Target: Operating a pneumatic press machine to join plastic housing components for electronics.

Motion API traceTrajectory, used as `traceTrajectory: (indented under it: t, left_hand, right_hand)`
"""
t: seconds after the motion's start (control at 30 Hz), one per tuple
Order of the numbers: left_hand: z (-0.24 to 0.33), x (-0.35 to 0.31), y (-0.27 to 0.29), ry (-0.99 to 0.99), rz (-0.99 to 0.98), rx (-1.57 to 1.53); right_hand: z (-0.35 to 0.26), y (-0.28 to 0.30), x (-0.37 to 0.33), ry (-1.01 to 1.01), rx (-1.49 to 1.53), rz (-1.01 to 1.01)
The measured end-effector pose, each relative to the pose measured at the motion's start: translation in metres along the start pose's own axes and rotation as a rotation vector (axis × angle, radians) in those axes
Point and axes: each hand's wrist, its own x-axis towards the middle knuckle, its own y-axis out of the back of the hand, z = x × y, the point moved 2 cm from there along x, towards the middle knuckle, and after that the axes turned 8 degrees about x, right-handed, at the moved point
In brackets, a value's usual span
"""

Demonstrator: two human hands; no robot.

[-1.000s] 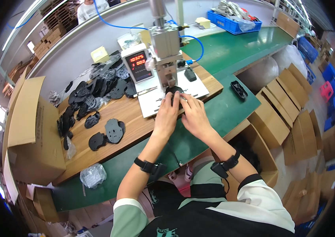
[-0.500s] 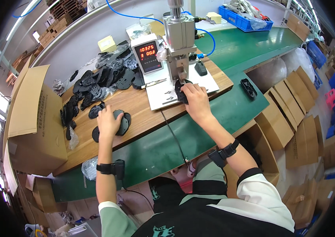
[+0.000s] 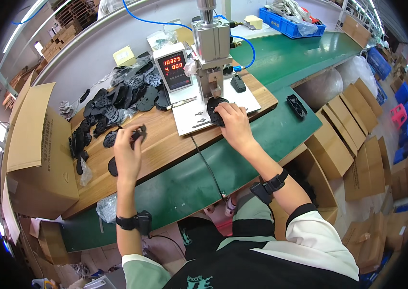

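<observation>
My right hand (image 3: 235, 126) grips a flat black oval part (image 3: 215, 110) on the white base plate (image 3: 187, 120), directly under the head of a metal press (image 3: 212, 42). Raised over the wooden board, my left hand (image 3: 128, 151) pinches a dark, thin-looking part (image 3: 139, 133); its exact kind is unclear. Near that hand lie a small black oval piece (image 3: 110, 139) and another dark piece (image 3: 113, 166), partly covered by my hand. Tweezers (image 3: 184, 102) rest at the plate's left edge. A small black block (image 3: 237, 84) sits on its right side.
A heap of black molded parts (image 3: 134, 91) lies behind my left hand, beside the control box (image 3: 173, 66) with red digits. An open carton (image 3: 42, 159) stands at left. A black tray-like piece (image 3: 297, 106) rests on the green table (image 3: 281, 126). A blue crate (image 3: 290, 24) is at the back.
My left hand has lifted the dark part from the board. My right hand stays on the oval part under the press, which shows more clearly now. The lower red readout has changed.
</observation>
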Motion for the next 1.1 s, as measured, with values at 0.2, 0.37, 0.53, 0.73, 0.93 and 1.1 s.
traceTrajectory:
  t: [0.2,0.37,0.53,0.73,0.93,1.1]
  left_hand:
    - [0.019,-0.054,-0.030,-0.089,-0.080,0.057]
    - [0.009,-0.081,-0.054,-0.136,-0.057,0.095]
    - [0.027,-0.076,-0.051,-0.047,-0.082,0.035]
    - [0.063,-0.055,-0.073,-0.320,-0.019,0.142]
    - [0.118,-0.030,-0.115,-0.557,-0.003,0.152]
    - [0.132,-0.007,-0.150,-0.625,-0.013,0.222]
  right_hand:
    - [-0.005,0.004,0.001,-0.022,-0.001,-0.050]
    - [-0.007,0.003,0.000,0.009,-0.014,-0.035]
    - [-0.007,0.007,0.004,-0.008,-0.006,-0.071]
    - [0.007,0.016,0.016,-0.005,0.013,-0.093]
    - [0.005,0.082,-0.013,-0.296,0.461,0.139]
    - [-0.002,0.132,-0.138,-0.327,0.337,0.456]
